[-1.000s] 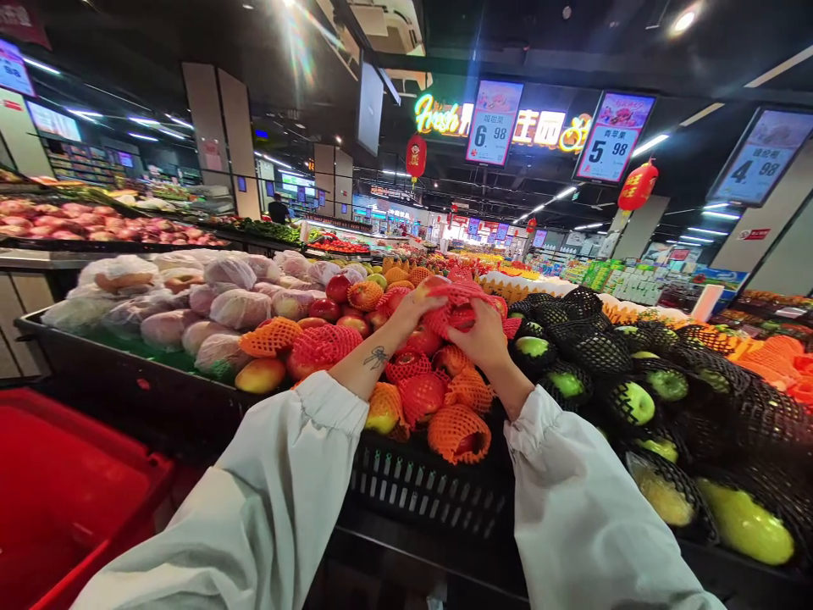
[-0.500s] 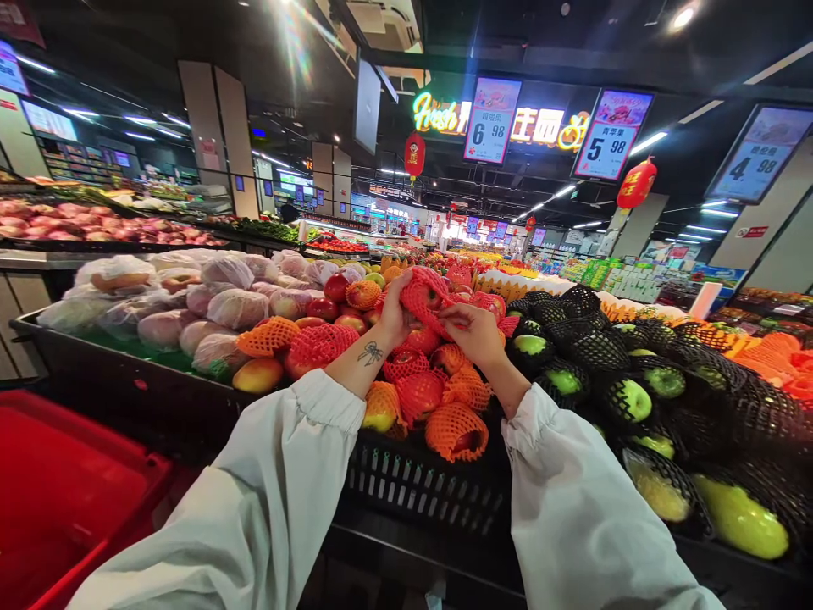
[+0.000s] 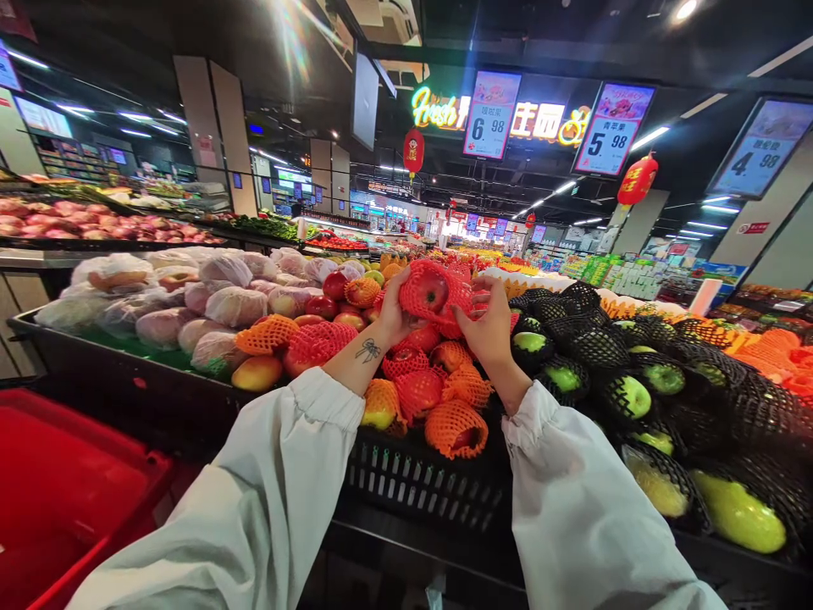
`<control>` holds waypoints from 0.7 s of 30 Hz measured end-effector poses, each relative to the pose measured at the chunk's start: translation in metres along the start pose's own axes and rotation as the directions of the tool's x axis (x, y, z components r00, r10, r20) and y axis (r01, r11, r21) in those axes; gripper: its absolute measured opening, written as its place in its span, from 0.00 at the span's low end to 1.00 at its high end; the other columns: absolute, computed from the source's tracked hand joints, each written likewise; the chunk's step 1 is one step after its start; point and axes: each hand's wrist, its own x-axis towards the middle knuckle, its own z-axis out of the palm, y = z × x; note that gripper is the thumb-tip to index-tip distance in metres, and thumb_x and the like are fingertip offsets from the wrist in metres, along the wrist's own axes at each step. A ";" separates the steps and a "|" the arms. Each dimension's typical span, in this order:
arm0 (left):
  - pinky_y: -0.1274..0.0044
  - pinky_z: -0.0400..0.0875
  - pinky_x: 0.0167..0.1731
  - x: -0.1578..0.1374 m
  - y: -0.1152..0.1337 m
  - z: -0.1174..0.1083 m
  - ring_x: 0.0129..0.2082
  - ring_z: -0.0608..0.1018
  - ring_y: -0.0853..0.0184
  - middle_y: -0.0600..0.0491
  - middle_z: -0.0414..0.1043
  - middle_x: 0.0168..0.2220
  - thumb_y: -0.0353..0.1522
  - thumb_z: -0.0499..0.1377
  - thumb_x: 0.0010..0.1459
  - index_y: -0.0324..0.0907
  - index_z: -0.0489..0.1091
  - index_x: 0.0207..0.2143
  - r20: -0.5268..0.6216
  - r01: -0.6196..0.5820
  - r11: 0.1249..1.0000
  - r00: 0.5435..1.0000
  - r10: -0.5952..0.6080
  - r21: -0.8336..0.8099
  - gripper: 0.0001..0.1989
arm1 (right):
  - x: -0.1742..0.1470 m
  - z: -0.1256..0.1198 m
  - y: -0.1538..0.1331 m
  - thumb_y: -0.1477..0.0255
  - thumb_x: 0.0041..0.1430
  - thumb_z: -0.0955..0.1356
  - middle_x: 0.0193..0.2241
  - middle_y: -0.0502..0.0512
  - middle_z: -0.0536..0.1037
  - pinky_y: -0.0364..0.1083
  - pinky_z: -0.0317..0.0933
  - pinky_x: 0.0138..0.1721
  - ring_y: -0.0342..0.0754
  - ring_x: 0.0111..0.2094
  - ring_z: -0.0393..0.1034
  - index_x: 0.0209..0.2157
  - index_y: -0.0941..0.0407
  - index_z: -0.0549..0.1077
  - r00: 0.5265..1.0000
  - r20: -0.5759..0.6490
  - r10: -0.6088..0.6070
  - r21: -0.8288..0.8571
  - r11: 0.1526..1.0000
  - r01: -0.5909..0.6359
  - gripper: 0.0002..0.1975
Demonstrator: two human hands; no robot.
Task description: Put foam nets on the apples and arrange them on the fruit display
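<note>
A red apple (image 3: 433, 290) in a red foam net (image 3: 414, 284) is held up above the fruit pile, its stem end facing me. My left hand (image 3: 395, 312) is closed around the apple's left side. On the right, my right hand (image 3: 488, 326) grips the net's loose edge, thumb toward the apple and fingers curled behind the mesh. Just below both hands lie several apples in red and orange foam nets, among them an orange-netted apple (image 3: 456, 430) at the front of the black basket (image 3: 425, 487).
Left of the pile sit plastic-wrapped fruits (image 3: 236, 307). Green apples in black nets (image 3: 633, 398) lie to the right. A red shopping basket (image 3: 69, 491) stands at lower left. Price screens (image 3: 492, 114) and a red lantern (image 3: 413, 151) hang overhead.
The apple has turned so its stem end shows through the widened net opening. My right hand has shifted slightly right and spread its fingers along the net, drawing it outward.
</note>
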 end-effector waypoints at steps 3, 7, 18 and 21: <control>0.76 0.64 0.19 0.002 -0.003 -0.001 0.25 0.73 0.65 0.49 0.74 0.28 0.62 0.57 0.55 0.44 0.75 0.44 -0.001 -0.007 1.000 1.000 0.007 -0.001 0.33 | -0.001 0.003 0.004 0.69 0.59 0.69 0.45 0.57 0.79 0.47 0.73 0.32 0.50 0.37 0.74 0.50 0.53 0.71 0.997 0.072 0.038 0.034 0.999 -0.041 0.16; 0.76 0.64 0.19 0.005 -0.005 -0.003 0.23 0.72 0.67 0.51 0.72 0.25 0.58 0.58 0.58 0.43 0.75 0.40 -0.011 0.001 1.000 1.000 -0.001 0.015 0.28 | -0.004 0.004 0.002 0.67 0.62 0.67 0.50 0.60 0.80 0.53 0.76 0.42 0.54 0.43 0.77 0.54 0.52 0.71 0.985 0.174 -0.001 0.017 1.000 -0.002 0.18; 0.71 0.77 0.38 -0.002 -0.003 0.010 0.40 0.82 0.58 0.48 0.83 0.38 0.45 0.66 0.60 0.42 0.78 0.48 0.168 0.122 0.989 0.977 -0.134 0.081 0.20 | -0.006 0.009 0.011 0.60 0.48 0.81 0.71 0.69 0.60 0.66 0.50 0.73 0.64 0.72 0.56 0.71 0.54 0.51 0.970 0.226 -0.093 -0.054 0.993 0.108 0.56; 0.74 0.75 0.35 -0.004 -0.005 0.007 0.36 0.82 0.61 0.49 0.82 0.36 0.47 0.70 0.56 0.42 0.78 0.48 0.262 0.108 0.986 0.955 -0.139 0.130 0.24 | -0.006 0.007 0.008 0.65 0.47 0.81 0.72 0.67 0.57 0.66 0.47 0.74 0.64 0.73 0.53 0.73 0.52 0.47 0.975 0.174 -0.141 -0.057 0.987 0.153 0.61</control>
